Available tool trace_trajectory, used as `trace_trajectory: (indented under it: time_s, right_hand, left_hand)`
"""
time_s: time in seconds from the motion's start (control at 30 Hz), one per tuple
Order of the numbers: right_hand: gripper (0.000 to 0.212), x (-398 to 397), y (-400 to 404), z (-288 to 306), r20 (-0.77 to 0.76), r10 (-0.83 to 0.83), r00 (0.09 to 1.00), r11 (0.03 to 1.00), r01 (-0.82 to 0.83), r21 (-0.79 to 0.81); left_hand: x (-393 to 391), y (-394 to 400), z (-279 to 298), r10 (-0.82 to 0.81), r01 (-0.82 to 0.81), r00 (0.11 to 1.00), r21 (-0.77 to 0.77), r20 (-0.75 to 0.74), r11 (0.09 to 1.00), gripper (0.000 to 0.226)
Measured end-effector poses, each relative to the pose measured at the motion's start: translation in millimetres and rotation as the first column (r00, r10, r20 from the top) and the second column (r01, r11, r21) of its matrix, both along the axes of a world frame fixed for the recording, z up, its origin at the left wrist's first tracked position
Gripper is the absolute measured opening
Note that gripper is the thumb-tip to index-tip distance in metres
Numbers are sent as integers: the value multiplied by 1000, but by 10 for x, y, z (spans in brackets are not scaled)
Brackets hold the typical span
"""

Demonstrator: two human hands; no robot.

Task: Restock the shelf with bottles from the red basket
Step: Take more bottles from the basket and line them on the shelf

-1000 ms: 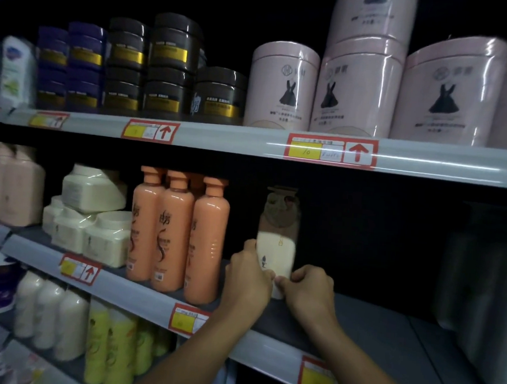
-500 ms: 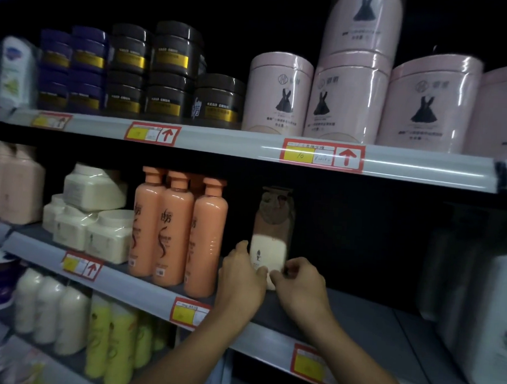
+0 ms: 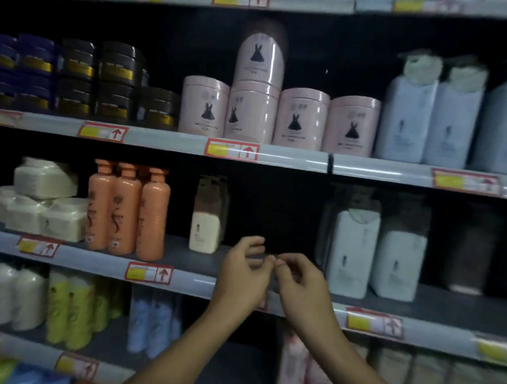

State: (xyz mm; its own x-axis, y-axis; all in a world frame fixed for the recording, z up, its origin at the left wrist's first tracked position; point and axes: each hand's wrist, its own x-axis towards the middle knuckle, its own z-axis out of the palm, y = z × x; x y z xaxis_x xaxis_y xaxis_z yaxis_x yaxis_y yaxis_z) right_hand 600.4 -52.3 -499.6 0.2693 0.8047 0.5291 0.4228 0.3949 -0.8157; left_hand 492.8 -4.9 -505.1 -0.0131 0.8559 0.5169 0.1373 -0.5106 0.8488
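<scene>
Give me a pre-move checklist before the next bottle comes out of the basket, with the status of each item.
1. Brown-capped cream bottle upright on the grey middle shelf: ok.
2. Left hand empty, clear of that bottle: ok.
3. Right hand empty: ok.
4. Free shelf space right of the cream bottle, before the white rectangular bottles: ok.
5. Three orange plastic bottles standing, undisturbed: ok.
6. Red basket and remaining stock: cannot tell, out of view.
</scene>
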Motion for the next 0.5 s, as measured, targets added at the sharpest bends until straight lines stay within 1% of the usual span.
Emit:
trace_trajectory:
  time_s: [0.17,0.3,0.43,0.5]
  right_hand:
    - [9,577,-691,-285,0,-65,998,997,65,-32]
    - [15,986,-1129,-676,31,-144,989,986,146,-83]
    - [24,1277,-1421,-1196,108,-184,977,958,203,-202]
    - [23,1407,-1513,-1486,141,-209,968,943,237,-234]
  left_hand:
    - [588,-539,-299,-118,118,993,12,-11,993,35]
    - [887,-871,-688,-210,209,978,-46,-16,977,39]
    - [1037,-1038,-1166,-246,238,965,-94,-87,967,37]
    - [1073,-1097,-1465,-272,256,953,-131,-133,958,36]
